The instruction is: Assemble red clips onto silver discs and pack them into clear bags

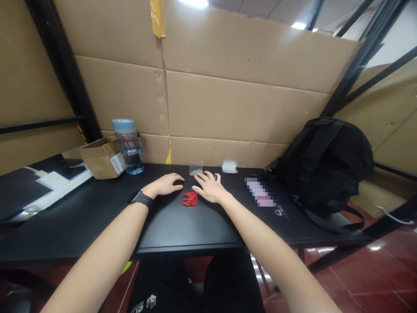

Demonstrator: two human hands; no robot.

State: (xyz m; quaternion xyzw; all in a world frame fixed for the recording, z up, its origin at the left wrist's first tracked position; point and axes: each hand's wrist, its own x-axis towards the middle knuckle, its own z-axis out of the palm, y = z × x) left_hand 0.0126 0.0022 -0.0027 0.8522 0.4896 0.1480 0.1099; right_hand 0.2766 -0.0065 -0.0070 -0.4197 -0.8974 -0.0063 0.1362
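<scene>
Several small red pieces (190,199) lie in a cluster on the black table (192,230), between my two hands. My left hand (167,184), with a dark watch on its wrist, rests to the upper left of the red pieces, thumb and fingers apart, holding nothing. To their upper right, my right hand (210,186) is spread with its fingers apart and nothing in it. Its fingertips are close to a small clear plastic bag (196,168) lying behind the red pieces. A white crumpled item (230,166) sits farther back, right of the bag.
At the left stand an open cardboard box (102,158), a water bottle (130,148) and a white power strip (60,191). A black backpack (329,165) occupies the right side, near a blurred-out flat object (260,191) and a keyring (279,213). Cardboard panels (215,108) rise behind.
</scene>
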